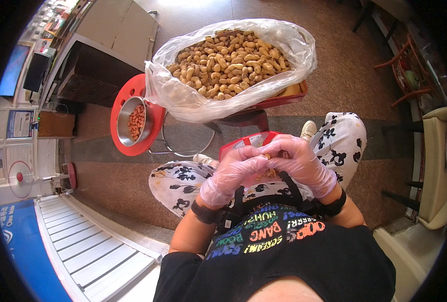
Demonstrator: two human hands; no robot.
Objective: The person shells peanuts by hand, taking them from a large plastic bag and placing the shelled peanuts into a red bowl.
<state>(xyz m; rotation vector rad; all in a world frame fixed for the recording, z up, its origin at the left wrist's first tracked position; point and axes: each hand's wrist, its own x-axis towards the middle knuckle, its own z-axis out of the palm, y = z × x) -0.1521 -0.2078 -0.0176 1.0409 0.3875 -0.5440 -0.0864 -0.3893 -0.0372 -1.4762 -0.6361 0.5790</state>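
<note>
Both of my hands wear thin, clear plastic gloves and meet above my lap. The fingertips of my left hand (235, 170) and my right hand (299, 163) pinch a small peanut (267, 155) between them. Something reddish-brown, perhaps peanut kernels, shows inside the right hand's fingers. Beneath the hands is a red-rimmed container (229, 148), largely hidden by them, with pale bits of shell in it. Ahead, a clear plastic bag (178, 102) lies open around a heap of unshelled peanuts (231, 66). To its left, a steel bowl (122, 130) holds reddish shelled kernels (136, 122).
The bowl rests on a round red stool (153, 139) with metal legs. A dark red stand (284, 100) supports the bag. White slatted shutters (91, 245) and a fan (20, 177) are at left. Cream chairs (436, 166) and a reddish rack (410, 75) line the right.
</note>
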